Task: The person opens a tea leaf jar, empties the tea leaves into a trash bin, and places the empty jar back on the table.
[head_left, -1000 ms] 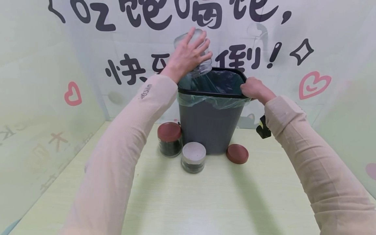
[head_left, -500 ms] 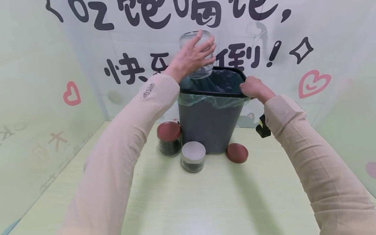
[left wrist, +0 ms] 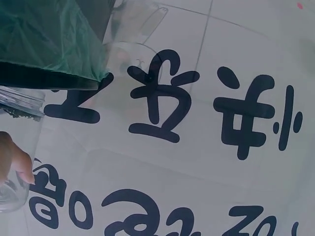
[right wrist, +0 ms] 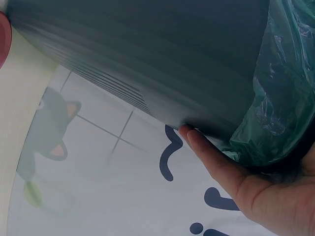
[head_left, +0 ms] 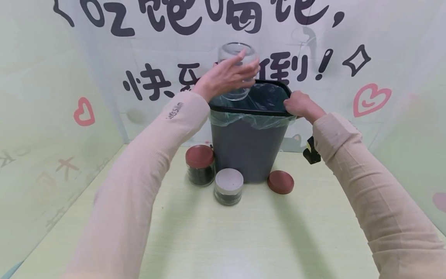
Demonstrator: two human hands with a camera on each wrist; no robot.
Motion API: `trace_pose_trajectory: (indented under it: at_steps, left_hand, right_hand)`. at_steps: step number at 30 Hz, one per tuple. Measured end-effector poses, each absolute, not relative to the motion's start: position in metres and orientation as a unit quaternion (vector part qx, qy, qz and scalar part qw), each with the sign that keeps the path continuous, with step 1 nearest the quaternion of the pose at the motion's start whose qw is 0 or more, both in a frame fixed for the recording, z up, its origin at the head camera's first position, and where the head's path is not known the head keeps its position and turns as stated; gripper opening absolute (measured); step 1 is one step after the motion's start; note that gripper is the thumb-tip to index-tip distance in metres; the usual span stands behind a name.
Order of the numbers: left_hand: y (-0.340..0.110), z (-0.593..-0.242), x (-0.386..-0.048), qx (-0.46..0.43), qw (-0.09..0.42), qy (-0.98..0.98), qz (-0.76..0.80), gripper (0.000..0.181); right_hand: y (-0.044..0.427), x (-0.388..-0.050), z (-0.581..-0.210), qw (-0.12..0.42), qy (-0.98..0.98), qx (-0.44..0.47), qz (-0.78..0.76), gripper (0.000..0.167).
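My left hand [head_left: 228, 75] grips a clear glass jar [head_left: 237, 48], turned mouth down over the left part of the bin's opening. Some dark bits cling near the jar's mouth in the left wrist view, where only part of the jar [left wrist: 15, 196] shows. With my right hand [head_left: 301, 104] I hold the right side of the rim of a dark grey trash bin [head_left: 247, 151], lined with a thin green bag [head_left: 259, 121]. In the right wrist view, two fingers [right wrist: 211, 152] lie along the bin's outer wall, below the rim.
A jar with a red lid [head_left: 199, 164] and dark contents stands left of the bin. In front is a low jar with a whitish lid [head_left: 229, 182]. A loose red lid [head_left: 280, 182] lies to the right. Behind hangs a printed white cloth [head_left: 209, 23].
The jar has gone from tilted to nearly upright upside down, shifting slightly right and lower with my left hand. My right hand keeps its hold on the bin.
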State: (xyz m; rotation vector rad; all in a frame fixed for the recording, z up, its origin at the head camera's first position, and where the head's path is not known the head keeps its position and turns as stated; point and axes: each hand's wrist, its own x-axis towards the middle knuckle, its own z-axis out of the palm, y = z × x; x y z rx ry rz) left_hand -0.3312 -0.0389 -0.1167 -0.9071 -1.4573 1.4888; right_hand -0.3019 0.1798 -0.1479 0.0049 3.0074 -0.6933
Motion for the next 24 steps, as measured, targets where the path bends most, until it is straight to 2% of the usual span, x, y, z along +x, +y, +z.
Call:
trace_pose_trajectory:
  at_steps: [5,10,16,20,24]
  left_hand:
    - [-0.040,-0.117,-0.330,-0.385,0.404,-0.554,0.618,0.094]
    - [-0.039,-0.117,-0.330,-0.400,0.376,-0.574,0.608,0.085]
    - [-0.035,-0.110,-0.330,-0.408,0.306,-0.677,0.530,0.078]
    - [-0.034,-0.108,-0.330,-0.413,0.283,-0.734,0.460,0.070]
    - [-0.035,-0.106,-0.330,-0.414,0.261,-0.765,0.418,0.069]
  right_hand:
    - [0.180,-0.302,-0.148,0.022,0.975,-0.002,-0.221,0.024]
    - [0.179,-0.302,-0.148,0.015,0.976,-0.007,-0.216,0.023]
    - [0.179,-0.302,-0.148,0.019,0.975,-0.002,-0.221,0.024]
    - [0.179,-0.302,-0.148,0.019,0.975,0.001,-0.223,0.025]
    - [0.179,-0.302,-0.148,0.021,0.975,0.001,-0.222,0.026]
